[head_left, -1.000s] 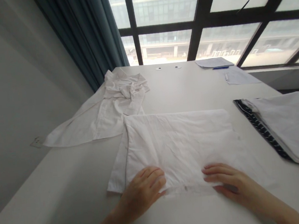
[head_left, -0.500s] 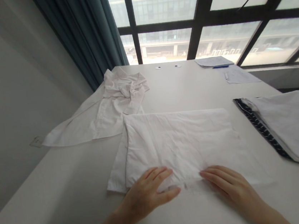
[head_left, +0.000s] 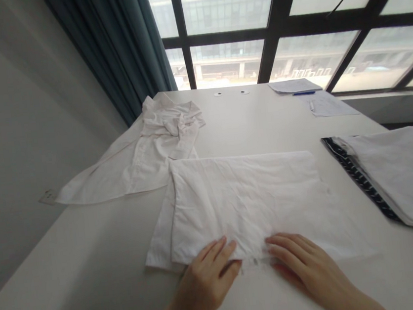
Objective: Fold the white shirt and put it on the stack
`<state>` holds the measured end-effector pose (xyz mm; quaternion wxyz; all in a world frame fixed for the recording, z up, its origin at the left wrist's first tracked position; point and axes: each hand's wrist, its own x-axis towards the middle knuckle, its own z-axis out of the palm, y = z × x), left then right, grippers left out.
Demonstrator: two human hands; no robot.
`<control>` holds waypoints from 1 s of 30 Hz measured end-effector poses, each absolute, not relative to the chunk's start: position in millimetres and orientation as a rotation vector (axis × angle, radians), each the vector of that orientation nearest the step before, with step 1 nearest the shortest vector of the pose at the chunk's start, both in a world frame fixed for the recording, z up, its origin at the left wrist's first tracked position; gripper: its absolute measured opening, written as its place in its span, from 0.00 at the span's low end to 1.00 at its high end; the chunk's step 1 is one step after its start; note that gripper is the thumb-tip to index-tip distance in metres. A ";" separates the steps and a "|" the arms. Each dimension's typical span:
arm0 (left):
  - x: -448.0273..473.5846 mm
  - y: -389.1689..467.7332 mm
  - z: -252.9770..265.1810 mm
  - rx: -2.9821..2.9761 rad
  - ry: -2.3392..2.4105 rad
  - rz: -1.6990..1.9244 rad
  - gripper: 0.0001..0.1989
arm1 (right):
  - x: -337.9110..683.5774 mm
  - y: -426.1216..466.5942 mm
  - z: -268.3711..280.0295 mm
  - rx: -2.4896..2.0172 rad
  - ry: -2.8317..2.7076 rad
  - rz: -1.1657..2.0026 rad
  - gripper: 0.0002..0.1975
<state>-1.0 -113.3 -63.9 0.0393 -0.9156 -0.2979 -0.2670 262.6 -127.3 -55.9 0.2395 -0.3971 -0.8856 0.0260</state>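
A folded white cloth garment (head_left: 249, 200) lies in front of me, lightly wrinkled, with layers showing at its left edge. My left hand (head_left: 207, 277) rests on its near edge, fingers stretched over the cloth and the thumb apart from them, just below the edge. To the right, my right hand (head_left: 304, 263) lies on the same edge with its fingers extended flat; its thumb is mostly hidden underneath. Between the two hands, small dark marks show along the hem. Whether any fabric is pinched under the fingers is hidden.
A crumpled white shirt (head_left: 146, 152) lies at the left, touching the folded garment. More white cloth (head_left: 406, 172) on a black patterned piece (head_left: 362, 182) is at the right. Papers (head_left: 295, 85) and a blue pen (head_left: 304, 93) lie near the window. The white table (head_left: 102, 256) borders a wall.
My left hand's thumb has drawn closer to its fingers at the near edge. My right hand has shifted slightly left and nearer to me. The garment keeps nearly the same shape.
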 end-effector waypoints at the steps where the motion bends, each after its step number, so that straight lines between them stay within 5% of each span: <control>1: -0.7 -113.8 -63.5 -2.799 -0.894 -0.805 0.05 | 261.1 -128.0 -55.5 -1.069 -2.421 0.060 0.08; 30: 21.9 -114.2 -68.0 -2.976 -1.157 -1.066 0.10 | 258.7 -124.1 -54.5 -0.917 -2.413 0.055 0.07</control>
